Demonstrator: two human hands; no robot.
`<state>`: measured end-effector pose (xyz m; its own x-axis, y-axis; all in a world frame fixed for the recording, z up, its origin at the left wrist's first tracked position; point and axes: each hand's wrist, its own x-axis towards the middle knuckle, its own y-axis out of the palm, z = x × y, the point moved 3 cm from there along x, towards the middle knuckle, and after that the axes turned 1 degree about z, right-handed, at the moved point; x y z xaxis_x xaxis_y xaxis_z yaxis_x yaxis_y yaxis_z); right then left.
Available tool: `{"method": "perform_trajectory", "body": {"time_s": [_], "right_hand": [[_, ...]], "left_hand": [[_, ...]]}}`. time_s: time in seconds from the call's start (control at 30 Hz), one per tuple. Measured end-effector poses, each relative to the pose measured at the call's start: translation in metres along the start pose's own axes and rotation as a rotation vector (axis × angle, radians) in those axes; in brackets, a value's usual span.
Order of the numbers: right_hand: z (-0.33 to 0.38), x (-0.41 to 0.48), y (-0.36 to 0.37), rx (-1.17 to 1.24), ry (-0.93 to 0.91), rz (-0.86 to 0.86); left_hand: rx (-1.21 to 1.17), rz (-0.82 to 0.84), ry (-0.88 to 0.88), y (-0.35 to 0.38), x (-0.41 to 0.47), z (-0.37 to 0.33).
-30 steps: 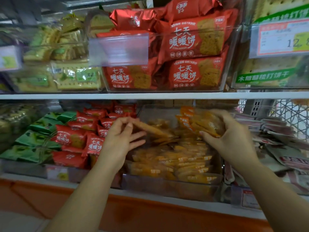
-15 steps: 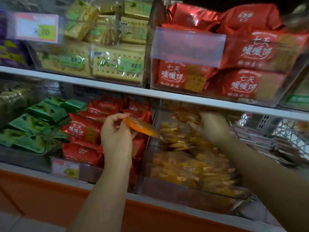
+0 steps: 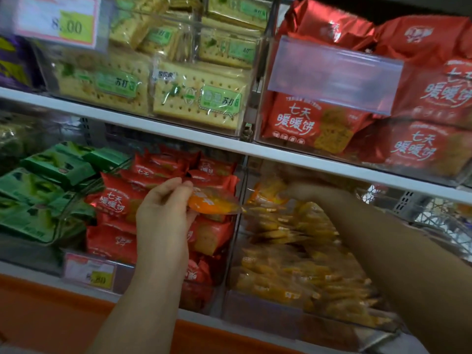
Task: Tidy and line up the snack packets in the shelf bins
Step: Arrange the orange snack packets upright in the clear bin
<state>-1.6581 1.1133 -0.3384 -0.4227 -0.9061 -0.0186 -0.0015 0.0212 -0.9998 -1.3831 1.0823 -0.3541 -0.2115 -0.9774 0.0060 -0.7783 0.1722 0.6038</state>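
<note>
orange snack packet (image 3: 214, 201) juts rightward from left hand (image 3: 163, 210), pinched between thumb and fingertips; right hand (image 3: 296, 191) blurred inside clear bin (image 3: 255, 310), grip unclear.

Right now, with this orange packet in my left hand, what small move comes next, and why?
Probably carry the orange packet right into the bin of matching orange packets: the left hand holds it before the red packets, and the right hand reaches into that bin.

A white shelf rail (image 3: 178, 135) crosses the middle above an orange base panel (image 3: 51, 315). A price tag (image 3: 56, 20) reading 8.00 hangs upper left, a blank label holder (image 3: 332, 75) upper right. Far right, blurred, perhaps wire mesh (image 3: 439, 221)
</note>
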Motion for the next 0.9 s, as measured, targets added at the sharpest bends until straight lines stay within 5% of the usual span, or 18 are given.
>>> {"method": "perform_trajectory", "body": {"time_s": [0.3, 0.43, 0.7, 0.9], "right_hand": [[0.009, -0.019, 0.003, -0.138, -0.005, -0.093], [0.024, -0.026, 0.0, -0.152, -0.01, -0.351], [0.016, -0.027, -0.003, -0.159, -0.077, -0.48], [0.029, -0.019, 0.021, -0.217, -0.023, -0.079]], "left_hand": [[0.105, -0.001, 0.026, 0.004, -0.009, 0.016], [0.074, -0.027, 0.014, 0.005, -0.011, 0.015], [0.097, -0.05, 0.06, 0.002, -0.009, 0.012], [0.125, -0.06, 0.057, 0.0, -0.005, 0.012]]}}
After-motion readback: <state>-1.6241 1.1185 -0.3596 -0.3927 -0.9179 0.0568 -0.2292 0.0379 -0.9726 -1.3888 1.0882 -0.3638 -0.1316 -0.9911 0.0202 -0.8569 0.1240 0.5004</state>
